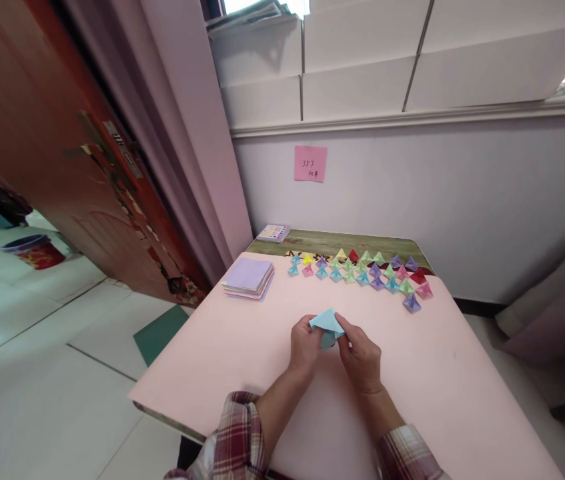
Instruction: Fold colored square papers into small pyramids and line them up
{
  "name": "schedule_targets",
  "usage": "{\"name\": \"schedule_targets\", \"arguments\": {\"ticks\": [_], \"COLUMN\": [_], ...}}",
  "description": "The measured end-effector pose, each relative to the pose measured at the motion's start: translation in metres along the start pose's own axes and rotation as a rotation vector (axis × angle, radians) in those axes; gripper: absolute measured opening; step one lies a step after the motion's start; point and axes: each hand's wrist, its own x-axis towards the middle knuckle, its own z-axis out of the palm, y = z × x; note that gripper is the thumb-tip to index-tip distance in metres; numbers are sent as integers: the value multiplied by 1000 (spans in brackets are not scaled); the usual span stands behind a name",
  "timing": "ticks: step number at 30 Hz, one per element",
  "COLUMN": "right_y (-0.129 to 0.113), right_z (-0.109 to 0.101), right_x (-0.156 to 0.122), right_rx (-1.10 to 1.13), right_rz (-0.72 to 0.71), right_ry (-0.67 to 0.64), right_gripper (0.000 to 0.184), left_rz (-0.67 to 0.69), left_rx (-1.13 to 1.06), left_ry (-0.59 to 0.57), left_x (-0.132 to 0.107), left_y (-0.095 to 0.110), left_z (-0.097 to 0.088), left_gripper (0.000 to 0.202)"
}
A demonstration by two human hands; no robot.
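A light blue folded paper piece sits between both hands above the pink table cover. My left hand pinches its left side with closed fingers. My right hand grips its right side, fingers curled. Beyond the hands, several small folded paper shapes in many colours lie in rows across the table. A stack of square coloured paper sheets, lilac on top, rests at the left of the table.
A small paper pack lies on the wooden tabletop edge at the back left. A pink sticky note is on the wall. A red-brown door and lilac curtain stand to the left. Tiled floor lies below left.
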Motion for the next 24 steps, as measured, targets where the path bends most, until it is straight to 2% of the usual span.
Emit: {"name": "schedule_targets", "arguments": {"ticks": [4,11,15,24], "right_y": [-1,-8,-8,-1], "right_z": [-1,-4,-4,-3], "right_x": [1,2,1,-1], "right_rx": [12,37,39,115], "right_rz": [-55,-205,-212,-171], "right_ry": [35,36,38,20], "right_gripper": [39,40,43,48], "left_rz": [59,94,55,-26], "left_rx": [143,17,-73,-102], "left_ry": [47,142,164,130], "left_x": [0,-2,1,7], "left_y": [-1,1,-5,-13], "left_z": [0,2,-1,-1], "left_gripper": [16,14,16,12]}}
